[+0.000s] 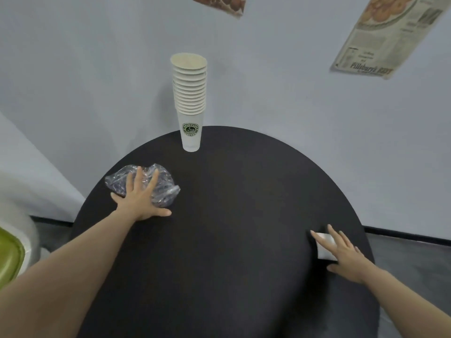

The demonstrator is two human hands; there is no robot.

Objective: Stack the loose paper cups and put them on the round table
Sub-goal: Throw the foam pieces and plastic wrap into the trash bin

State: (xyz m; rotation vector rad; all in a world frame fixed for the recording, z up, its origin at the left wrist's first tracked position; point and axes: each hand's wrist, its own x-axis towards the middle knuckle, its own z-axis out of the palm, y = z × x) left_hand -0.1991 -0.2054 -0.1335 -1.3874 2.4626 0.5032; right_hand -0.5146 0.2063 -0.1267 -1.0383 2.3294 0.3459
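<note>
The stack of paper cups (189, 101) stood upright on the round table (244, 191), well beyond my left hand (140, 196) and toward the far edge, so I judged most of the stacking done. My left hand lay flat with its fingers spread, pressing a crumpled clear plastic wrapper (142, 182) onto the tabletop. My right hand (344, 252) was open too, its straight fingers resting on a small pale object (323, 245) near the table's right edge. It may have been one last cup lying on its side; if so, it was left to add. My fingers covered much of it, and I could not tell for certain. I could not count the cups exactly.
</note>
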